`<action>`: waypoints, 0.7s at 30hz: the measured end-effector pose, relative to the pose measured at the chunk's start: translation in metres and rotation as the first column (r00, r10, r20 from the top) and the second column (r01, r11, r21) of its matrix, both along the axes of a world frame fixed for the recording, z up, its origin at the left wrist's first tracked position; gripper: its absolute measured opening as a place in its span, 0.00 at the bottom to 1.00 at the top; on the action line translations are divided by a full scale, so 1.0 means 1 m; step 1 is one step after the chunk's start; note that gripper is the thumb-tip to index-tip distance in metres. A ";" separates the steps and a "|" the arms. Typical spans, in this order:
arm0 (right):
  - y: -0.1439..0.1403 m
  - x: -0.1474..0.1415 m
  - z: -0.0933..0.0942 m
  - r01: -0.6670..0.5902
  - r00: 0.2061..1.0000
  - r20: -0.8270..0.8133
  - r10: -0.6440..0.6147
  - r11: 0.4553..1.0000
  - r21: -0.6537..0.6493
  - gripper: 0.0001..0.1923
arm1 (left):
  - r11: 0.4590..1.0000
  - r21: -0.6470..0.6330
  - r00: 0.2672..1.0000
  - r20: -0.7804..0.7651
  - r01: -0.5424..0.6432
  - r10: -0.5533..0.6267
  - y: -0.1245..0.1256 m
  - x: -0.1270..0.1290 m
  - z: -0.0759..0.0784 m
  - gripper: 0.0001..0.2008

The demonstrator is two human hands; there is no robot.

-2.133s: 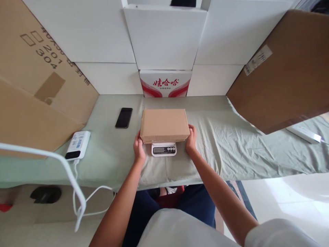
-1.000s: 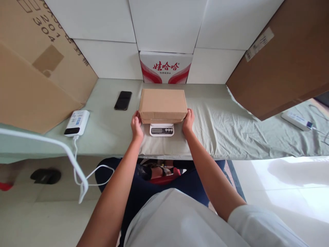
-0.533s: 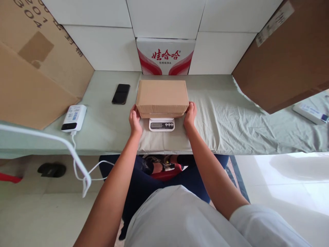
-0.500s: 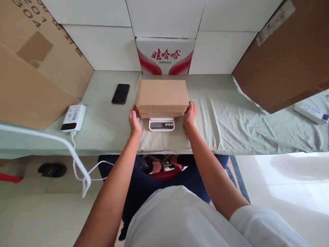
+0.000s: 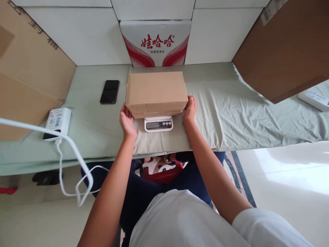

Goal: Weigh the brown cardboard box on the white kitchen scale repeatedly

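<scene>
Head view: left hand (image 5: 126,120) and right hand (image 5: 189,109) grip the two short ends of a plain cardboard box (image 5: 156,92), fingers curled onto its lower edges, so both hands are grasping the box. Box sits over a small white kitchen scale (image 5: 158,124); only the scale's front panel with display and buttons sticks out below the box's near edge. Can't tell for sure whether the box rests fully on the platform or is just lifted off it; display digits too small to read.

Changes against the earlier frames: grip is the same throughout, hands on the same two ends, box over the scale. Box now looks a bit bigger and tipped slightly, its left end lower, which reads as the hands taking its weight, but that's a judgement. Most of the difference is the camera: view has dipped and swung right, so the phone (image 5: 109,91), the power bank (image 5: 56,120) and its white cable (image 5: 67,149) all sit further left, and the red-and-white carton (image 5: 156,43) behind the box fills more of the top. Large brown cartons flank both sides; green cloth (image 5: 239,113) covers the table.
</scene>
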State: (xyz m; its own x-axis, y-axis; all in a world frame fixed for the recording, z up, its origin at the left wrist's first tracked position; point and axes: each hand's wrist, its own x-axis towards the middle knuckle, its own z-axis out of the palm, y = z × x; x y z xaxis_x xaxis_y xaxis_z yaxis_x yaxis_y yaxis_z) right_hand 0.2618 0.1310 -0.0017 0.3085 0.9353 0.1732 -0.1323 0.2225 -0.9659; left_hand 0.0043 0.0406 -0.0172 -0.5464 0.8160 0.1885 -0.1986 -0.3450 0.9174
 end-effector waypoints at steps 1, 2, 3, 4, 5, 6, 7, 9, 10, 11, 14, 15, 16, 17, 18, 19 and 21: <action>0.000 0.000 0.000 -0.002 1.000 0.003 0.002 1.000 0.001 0.23 | 1.000 0.001 1.000 0.002 -0.002 0.002 0.000 0.000 0.000 0.38; 0.000 0.000 0.001 -0.004 1.000 0.006 0.004 1.000 0.004 0.23 | 1.000 0.004 1.000 0.005 -0.002 0.002 -0.001 0.000 0.001 0.38; -0.001 0.000 0.002 -0.004 1.000 0.009 0.004 1.000 0.007 0.23 | 1.000 0.008 1.000 0.010 -0.003 0.002 -0.001 0.001 0.001 0.38; -0.002 0.000 0.003 -0.004 1.000 0.012 0.004 1.000 0.010 0.22 | 1.000 0.013 1.000 0.013 -0.001 0.001 -0.001 0.001 0.002 0.38; -0.002 0.000 0.004 -0.001 1.000 0.016 0.001 1.000 0.011 0.22 | 1.000 0.016 1.000 0.016 0.001 -0.001 -0.001 0.001 0.002 0.38; -0.003 0.000 0.005 0.002 1.000 0.021 -0.002 1.000 0.010 0.22 | 1.000 0.016 1.000 0.016 0.003 -0.003 -0.001 0.001 0.002 0.39; -0.003 0.000 0.007 0.005 1.000 0.029 -0.005 1.000 0.008 0.22 | 1.000 0.012 1.000 0.014 0.006 -0.006 -0.001 0.001 0.002 0.39; -0.004 0.000 0.009 0.008 0.999 0.047 -0.008 1.000 0.004 0.21 | 1.000 -0.005 1.000 0.012 0.009 -0.009 0.000 0.000 0.002 0.40; -0.005 -0.001 0.010 0.007 0.998 0.055 -0.007 1.000 0.004 0.21 | 1.000 -0.012 1.000 0.015 0.007 -0.007 0.000 -0.001 0.001 0.41; -0.005 -0.001 0.011 0.004 0.998 0.060 -0.004 1.000 0.006 0.20 | 1.000 -0.014 1.000 0.020 0.005 -0.005 0.001 -0.001 0.000 0.41; -0.006 -0.001 0.014 -0.010 0.998 0.064 0.010 1.000 0.009 0.18 | 1.000 0.008 0.999 0.037 0.007 -0.007 0.002 -0.003 -0.002 0.38; -0.006 -0.001 0.015 -0.015 0.998 0.065 0.015 1.000 0.005 0.17 | 1.000 0.016 0.999 0.040 0.010 -0.010 0.003 -0.004 -0.003 0.37; -0.006 -0.001 0.016 -0.021 0.998 0.066 0.021 1.000 0.001 0.16 | 1.000 0.020 0.999 0.042 0.013 -0.014 0.003 -0.005 -0.004 0.36; -0.006 -0.001 0.016 -0.027 0.997 0.069 0.027 1.000 -0.003 0.16 | 1.000 0.021 0.999 0.043 0.015 -0.016 0.004 -0.005 -0.004 0.35; -0.006 -0.001 0.017 -0.030 0.997 0.071 0.030 1.000 -0.005 0.15 | 1.000 0.020 0.999 0.043 0.015 -0.016 0.004 -0.006 -0.005 0.35; -0.006 -0.001 0.017 -0.030 0.997 0.071 0.030 1.000 -0.007 0.15 | 1.000 0.018 0.999 0.042 0.014 -0.015 0.004 -0.006 -0.005 0.35; -0.006 -0.001 0.018 -0.025 0.997 0.068 0.026 1.000 -0.013 0.15 | 1.000 0.015 0.999 0.032 0.013 -0.013 0.004 -0.006 -0.006 0.36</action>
